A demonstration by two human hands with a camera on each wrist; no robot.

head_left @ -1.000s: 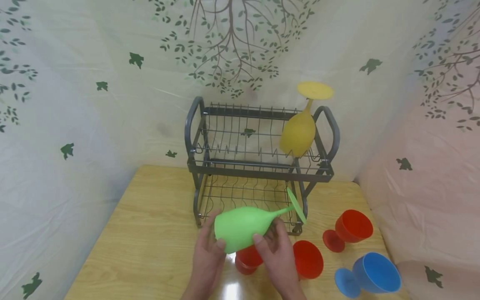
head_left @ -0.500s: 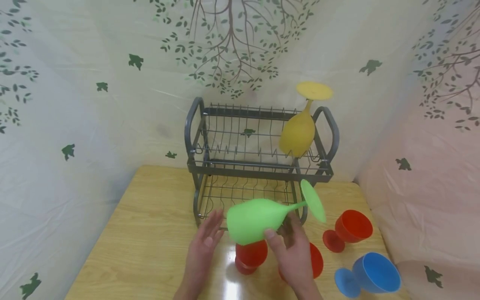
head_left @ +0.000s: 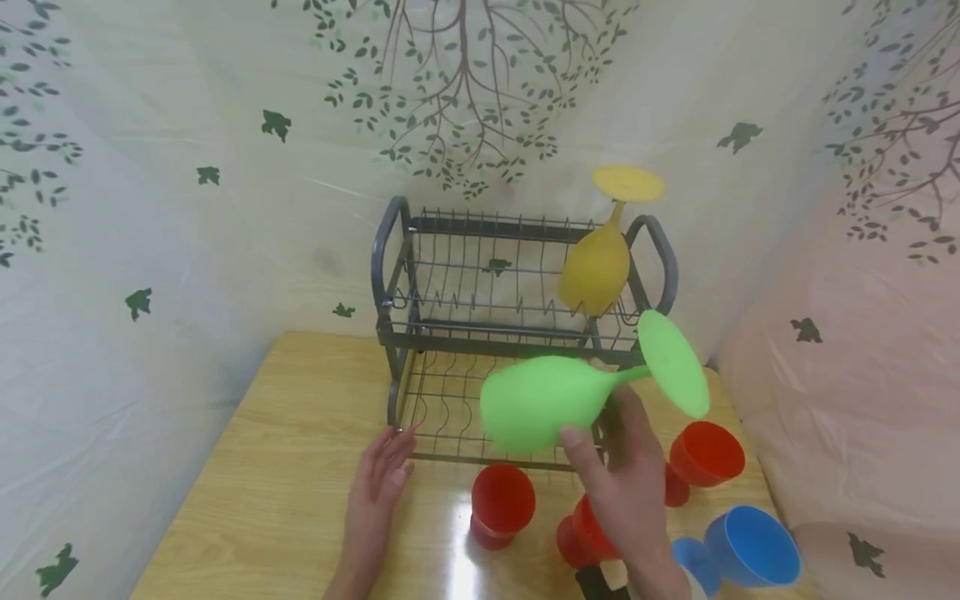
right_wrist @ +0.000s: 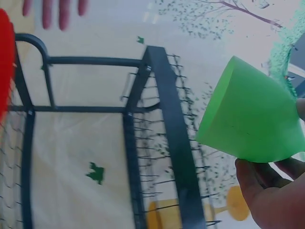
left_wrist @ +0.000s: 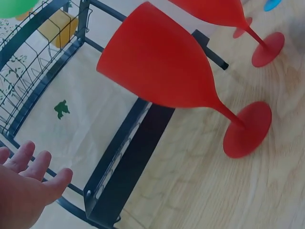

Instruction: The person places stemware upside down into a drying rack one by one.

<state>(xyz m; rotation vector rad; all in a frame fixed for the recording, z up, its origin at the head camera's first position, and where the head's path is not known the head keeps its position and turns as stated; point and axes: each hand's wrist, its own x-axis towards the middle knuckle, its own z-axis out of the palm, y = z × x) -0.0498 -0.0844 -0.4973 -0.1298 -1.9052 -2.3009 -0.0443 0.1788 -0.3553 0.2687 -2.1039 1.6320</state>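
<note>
A green plastic wine glass [head_left: 543,404] lies sideways in the air, its foot tilted up to the right. My right hand [head_left: 626,479] grips its bowl near the stem, thumb in front and fingers behind. In the right wrist view the mouth of the green bowl [right_wrist: 257,114] faces left. My left hand [head_left: 378,479] holds nothing; its fingers are extended beside the front left corner of the two-tier dish rack [head_left: 517,346]. A yellow wine glass [head_left: 596,267] stands upside down at the right of the upper tier.
On the wooden table [head_left: 285,467], a red goblet [head_left: 502,504] stands in front of the rack. Another red goblet [head_left: 592,529] is partly hidden by my right hand. Farther right are a third red goblet [head_left: 707,454] and a blue one [head_left: 752,546]. A patterned sheet [head_left: 225,250] hangs behind.
My left hand has let go of the green wine glass and drawn away left. My right hand has carried the glass up and to the right.
</note>
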